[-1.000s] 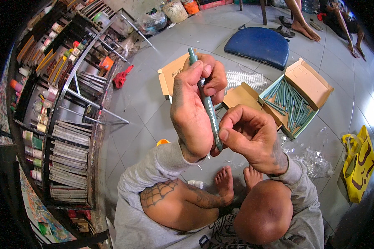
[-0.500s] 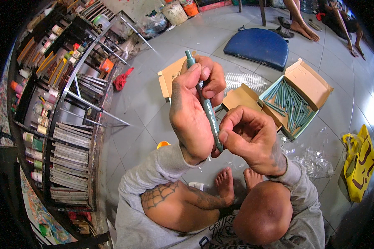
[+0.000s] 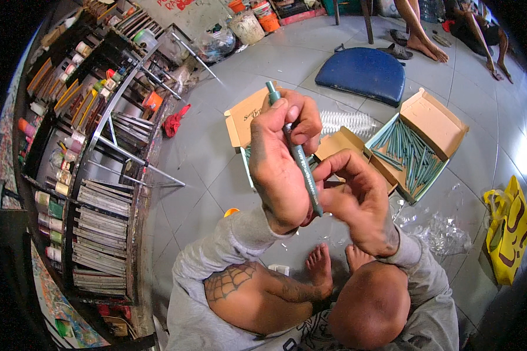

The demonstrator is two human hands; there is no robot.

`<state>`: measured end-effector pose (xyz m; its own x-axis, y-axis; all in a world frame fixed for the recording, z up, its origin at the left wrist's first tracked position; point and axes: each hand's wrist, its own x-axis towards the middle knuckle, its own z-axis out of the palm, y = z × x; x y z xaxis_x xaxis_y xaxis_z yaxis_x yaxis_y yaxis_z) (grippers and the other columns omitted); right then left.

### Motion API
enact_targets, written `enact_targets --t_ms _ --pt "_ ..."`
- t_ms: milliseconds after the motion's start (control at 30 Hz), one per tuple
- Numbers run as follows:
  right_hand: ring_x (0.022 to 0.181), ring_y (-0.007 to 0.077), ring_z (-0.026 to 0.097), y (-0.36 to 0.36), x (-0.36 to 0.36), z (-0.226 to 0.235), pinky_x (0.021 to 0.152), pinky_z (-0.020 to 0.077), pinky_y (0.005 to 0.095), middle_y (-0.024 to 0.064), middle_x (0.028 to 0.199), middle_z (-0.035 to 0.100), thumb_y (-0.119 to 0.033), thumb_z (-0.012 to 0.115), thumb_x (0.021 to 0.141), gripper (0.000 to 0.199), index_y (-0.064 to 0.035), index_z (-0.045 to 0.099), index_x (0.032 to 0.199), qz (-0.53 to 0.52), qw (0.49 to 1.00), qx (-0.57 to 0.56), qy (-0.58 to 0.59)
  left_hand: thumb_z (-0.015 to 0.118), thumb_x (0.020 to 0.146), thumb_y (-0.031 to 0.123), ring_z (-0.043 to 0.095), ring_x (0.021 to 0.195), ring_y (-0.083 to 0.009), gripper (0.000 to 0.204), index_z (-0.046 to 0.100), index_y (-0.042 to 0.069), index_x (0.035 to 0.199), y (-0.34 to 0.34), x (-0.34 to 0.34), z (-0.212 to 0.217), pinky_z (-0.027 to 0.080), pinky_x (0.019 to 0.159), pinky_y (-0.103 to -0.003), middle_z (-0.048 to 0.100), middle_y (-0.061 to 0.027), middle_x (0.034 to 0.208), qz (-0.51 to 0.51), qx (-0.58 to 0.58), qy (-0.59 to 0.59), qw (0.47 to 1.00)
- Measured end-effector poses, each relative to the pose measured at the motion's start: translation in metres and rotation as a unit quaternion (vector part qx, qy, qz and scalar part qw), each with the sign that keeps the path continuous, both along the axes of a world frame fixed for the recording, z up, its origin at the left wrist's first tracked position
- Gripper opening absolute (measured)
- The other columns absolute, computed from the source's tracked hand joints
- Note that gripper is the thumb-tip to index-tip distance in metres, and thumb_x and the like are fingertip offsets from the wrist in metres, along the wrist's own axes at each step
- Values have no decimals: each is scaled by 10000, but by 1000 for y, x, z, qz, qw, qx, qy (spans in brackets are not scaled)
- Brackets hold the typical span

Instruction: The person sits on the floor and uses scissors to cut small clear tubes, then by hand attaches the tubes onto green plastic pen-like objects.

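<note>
A long green pen (image 3: 303, 169) is held up in front of me, its capped end pointing away. My left hand (image 3: 275, 167) is wrapped around its upper half, thumb near the cap. My right hand (image 3: 363, 202) pinches the pen's lower end with fingertips. Below the hands are my bare knees and feet (image 3: 328, 266). Behind the hands on the floor lies an open cardboard box (image 3: 433, 114) holding several more green pens (image 3: 407, 155). A second open box (image 3: 243, 117) is partly hidden by my left hand.
A metal rack (image 3: 88, 146) full of jars, tubes and stacked books runs along the left. A blue cushion (image 3: 363, 73), a red cloth (image 3: 173, 123), clear plastic wrap (image 3: 439, 231) and a yellow bag (image 3: 509, 228) lie on the tiled floor. Another person's legs (image 3: 418, 29) stand at the back.
The pen and both hands have sunk slightly toward me; the grip of both hands on the pen is unchanged.
</note>
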<state>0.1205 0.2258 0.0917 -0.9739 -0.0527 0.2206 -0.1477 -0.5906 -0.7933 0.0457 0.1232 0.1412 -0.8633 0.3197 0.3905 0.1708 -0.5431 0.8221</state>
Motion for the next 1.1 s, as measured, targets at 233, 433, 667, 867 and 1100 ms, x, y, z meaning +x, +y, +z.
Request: enact_targets --t_ms 233,433,667,867,1100 --pt "810 165 663 1 -3 -5 711 549 292 107 935 631 -87 655 964 233 54 527 1099 29 999 22 13 361 996 331 256 694 -92 253 349 114 866 2 2 4 256 623 -255 307 16 742 -4 -36 1 999" --pt "760 164 669 6 1 -4 686 549 291 108 925 635 -79 659 962 231 51 528 1099 68 998 -4 1 411 1007 340 281 625 -81 231 372 160 868 -2 -4 -2 252 539 -240 279 41 726 -75 -37 -43 996" --pt "686 162 661 -3 -2 -3 614 548 285 93 856 639 -92 640 977 195 49 557 1082 34 999 -2 -18 406 1013 348 256 637 -85 248 363 157 861 -3 -2 -1 227 549 -246 267 42 713 -62 -48 -19 997" --pt "697 153 664 4 3 -12 642 555 292 109 885 662 -160 531 1046 250 62 600 1135 -23 999 34 -24 391 1022 316 251 650 -94 233 364 148 862 3 -7 -9 231 596 -255 273 37 719 -44 -43 -27 998" --pt "932 158 670 5 4 -20 808 558 299 115 1032 681 -90 606 993 252 57 589 1197 -14 999 45 13 407 1019 309 248 652 -95 237 371 139 859 -1 -16 -10 229 605 -262 281 31 716 -39 -16 -22 999"
